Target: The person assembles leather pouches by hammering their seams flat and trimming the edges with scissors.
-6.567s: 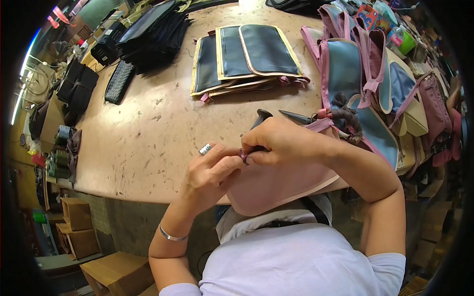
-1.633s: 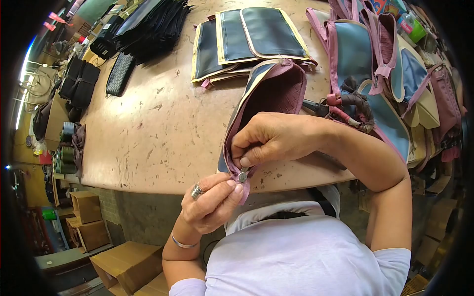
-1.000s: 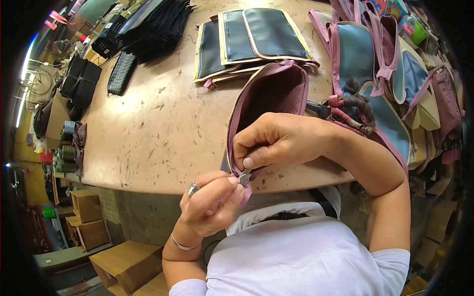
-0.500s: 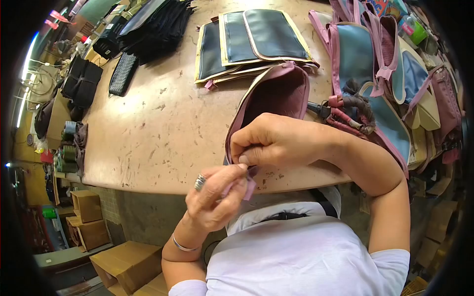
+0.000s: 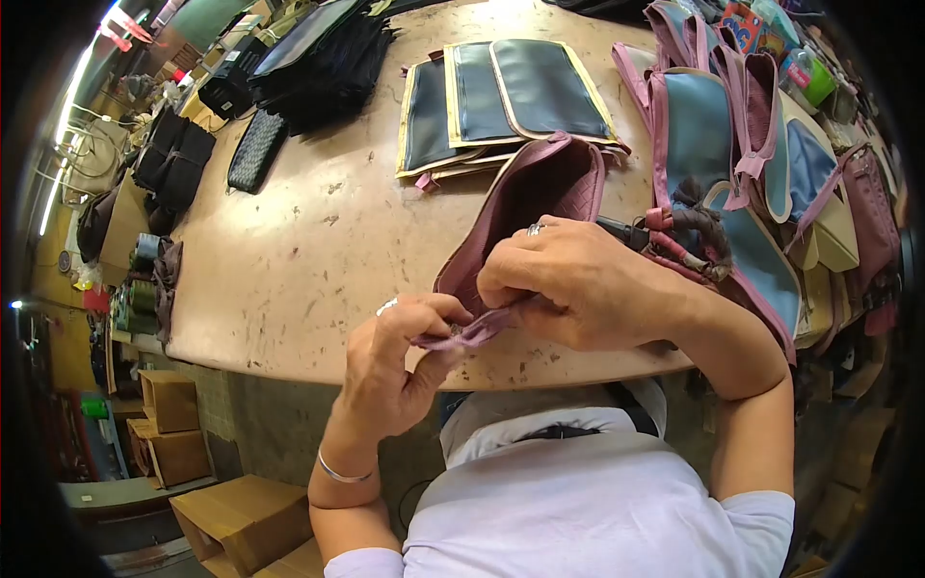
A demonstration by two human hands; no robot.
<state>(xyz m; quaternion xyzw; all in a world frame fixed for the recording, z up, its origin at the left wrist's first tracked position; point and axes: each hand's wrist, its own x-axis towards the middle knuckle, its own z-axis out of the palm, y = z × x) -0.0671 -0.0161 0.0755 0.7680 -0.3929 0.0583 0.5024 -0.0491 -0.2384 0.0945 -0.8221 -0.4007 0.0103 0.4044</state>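
Here's the mauve pouch (image 5: 549, 188), woven lining showing, standing tilted off the near edge of the surface (image 5: 308, 260) with its open mouth facing the person. Its near end tapers into a pink zipper tape (image 5: 472, 330), and that is where both hands meet. The left hand (image 5: 400, 361) is closed, thumb and forefinger pinching the tape's loose end from 7 o'clock, a ring on one finger and a bangle (image 5: 339, 472) at the wrist. The right hand (image 5: 568, 284) comes in from 4 o'clock, fingers curled shut over the pouch's corner and the same tape, ring glinting on top. The 2 grips sit almost touching, which looks like a way to keep the tape taut between them; any slider is hidden under the fingers, so I can't tell.

Out at 12 o'clock, just beyond the pouch, lies a fanned stack of dark panels (image 5: 506, 96) edged in cream. At 2 o'clock, a heap of blue and pink bag pieces (image 5: 713, 125) spills toward the right edge, with a dark braided handle (image 5: 699, 226) lying near the right wrist. At 10 o'clock sits a dark woven purse (image 5: 255, 152), and past it a pile of black pieces (image 5: 328, 53). Down at 8 o'clock, under the surface, are cardboard boxes (image 5: 173, 429).
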